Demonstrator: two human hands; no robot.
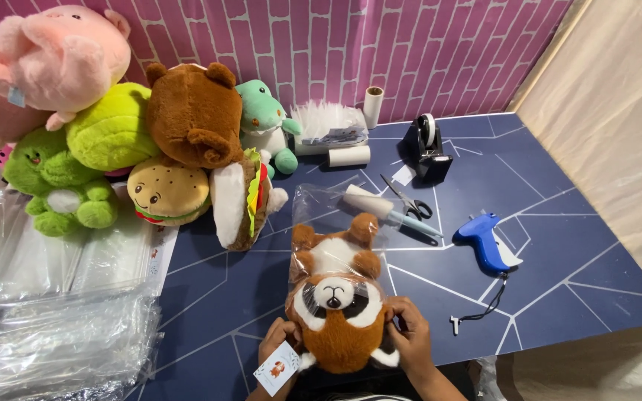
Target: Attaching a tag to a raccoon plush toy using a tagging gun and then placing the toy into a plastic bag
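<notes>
Both hands gripped the raccoon plush [339, 312], half inside a clear bag [313, 204] on the tabletop [559, 282]: left hand [280, 343] and right hand [409, 340] clasped its head. Best slid straight, bag mouth kept wide.

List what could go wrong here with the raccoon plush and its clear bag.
1. The raccoon plush sits only partly inside the clear bag; both hands, left and right, grip near the head, so the thin film might tear or bunch.
2. The paper tag hangs loose by the left hand and could crease or catch.
3. The scissors lie just behind the bag; sliding it back may snag them.
</notes>
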